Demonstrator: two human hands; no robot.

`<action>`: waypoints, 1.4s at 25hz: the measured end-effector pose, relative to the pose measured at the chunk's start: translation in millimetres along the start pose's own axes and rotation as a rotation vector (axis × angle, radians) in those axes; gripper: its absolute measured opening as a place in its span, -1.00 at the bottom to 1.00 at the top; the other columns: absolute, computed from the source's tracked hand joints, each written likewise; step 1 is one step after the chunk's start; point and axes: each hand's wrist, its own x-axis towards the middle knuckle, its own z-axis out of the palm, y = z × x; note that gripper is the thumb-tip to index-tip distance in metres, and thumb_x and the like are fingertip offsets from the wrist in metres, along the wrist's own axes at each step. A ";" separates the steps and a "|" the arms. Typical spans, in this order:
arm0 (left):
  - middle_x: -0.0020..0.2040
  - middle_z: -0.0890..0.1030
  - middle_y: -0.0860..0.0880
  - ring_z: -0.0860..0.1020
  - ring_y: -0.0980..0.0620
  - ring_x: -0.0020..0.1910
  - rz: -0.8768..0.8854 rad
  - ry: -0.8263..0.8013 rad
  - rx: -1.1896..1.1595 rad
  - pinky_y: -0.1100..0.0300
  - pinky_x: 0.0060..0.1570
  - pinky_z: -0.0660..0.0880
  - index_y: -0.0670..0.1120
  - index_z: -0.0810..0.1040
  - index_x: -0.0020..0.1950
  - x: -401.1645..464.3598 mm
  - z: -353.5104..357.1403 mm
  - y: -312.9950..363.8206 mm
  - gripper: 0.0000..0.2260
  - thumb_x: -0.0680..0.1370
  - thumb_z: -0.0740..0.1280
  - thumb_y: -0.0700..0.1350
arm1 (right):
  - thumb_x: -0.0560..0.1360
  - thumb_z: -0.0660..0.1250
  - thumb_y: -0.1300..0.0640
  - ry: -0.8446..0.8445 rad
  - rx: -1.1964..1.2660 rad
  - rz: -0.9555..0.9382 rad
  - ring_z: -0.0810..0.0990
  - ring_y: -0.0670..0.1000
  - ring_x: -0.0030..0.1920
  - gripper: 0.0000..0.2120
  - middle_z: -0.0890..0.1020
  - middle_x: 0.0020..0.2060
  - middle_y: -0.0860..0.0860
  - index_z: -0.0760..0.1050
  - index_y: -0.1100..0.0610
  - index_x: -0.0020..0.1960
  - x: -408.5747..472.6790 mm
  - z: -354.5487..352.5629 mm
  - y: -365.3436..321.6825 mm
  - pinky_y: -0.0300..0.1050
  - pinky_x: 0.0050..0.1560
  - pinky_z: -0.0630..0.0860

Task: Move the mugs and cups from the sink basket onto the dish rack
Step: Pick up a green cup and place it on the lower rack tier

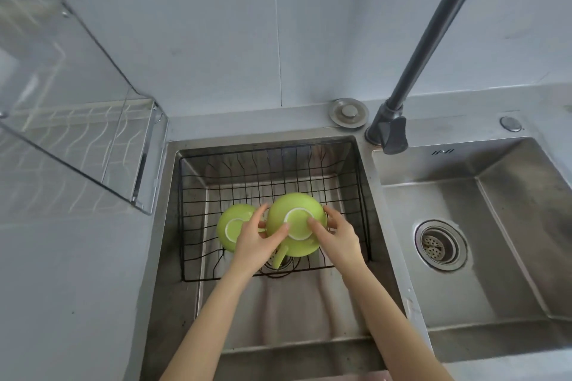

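Note:
Two lime-green cups lie upside down in the black wire sink basket, white foot rings up. The larger cup is in the middle, its handle pointing toward me. My left hand grips its left side and my right hand its right side, fingertips on the base. The smaller cup rests just left of it, partly hidden by my left hand. The dish rack with white wires stands on the counter at the left, seen through a clear panel.
A clear glass panel rises between the sink and the rack. A dark curved faucet arches over from the back right. A second steel basin with a drain strainer lies to the right. Grey counter surrounds the sinks.

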 end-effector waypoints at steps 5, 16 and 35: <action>0.05 0.46 -0.01 0.48 0.02 0.05 0.059 -0.061 -0.052 0.26 -0.07 0.38 0.02 0.28 0.39 -48.7 -28.3 -0.3 -0.47 0.46 0.36 -0.01 | 0.48 0.31 -0.01 0.018 -0.058 -0.119 0.50 0.02 0.05 -0.55 0.52 0.01 0.02 0.37 0.05 0.34 -42.5 0.7 -7.9 -0.09 0.16 0.45; 0.06 0.48 -0.06 0.54 0.00 0.05 0.199 -0.145 0.055 0.14 0.12 0.49 0.06 0.24 0.41 -104.5 -121.6 -35.3 -0.39 0.42 0.41 -0.13 | 0.47 0.29 -0.08 0.026 -0.028 -0.202 0.53 0.07 0.15 -0.54 0.55 0.14 0.07 0.39 0.04 0.32 -116.2 59.6 -23.3 -0.01 0.18 0.50; -0.13 0.49 -0.04 0.64 -0.16 -0.06 0.244 -0.040 -0.061 0.03 0.13 0.56 0.06 0.29 0.39 -130.1 -302.1 -105.1 -0.39 0.39 0.44 -0.12 | 0.37 0.43 0.21 -0.184 -0.317 -0.511 0.39 0.10 0.33 -0.17 0.39 0.32 0.13 0.05 0.06 0.49 -180.6 228.3 -62.0 0.07 0.37 0.36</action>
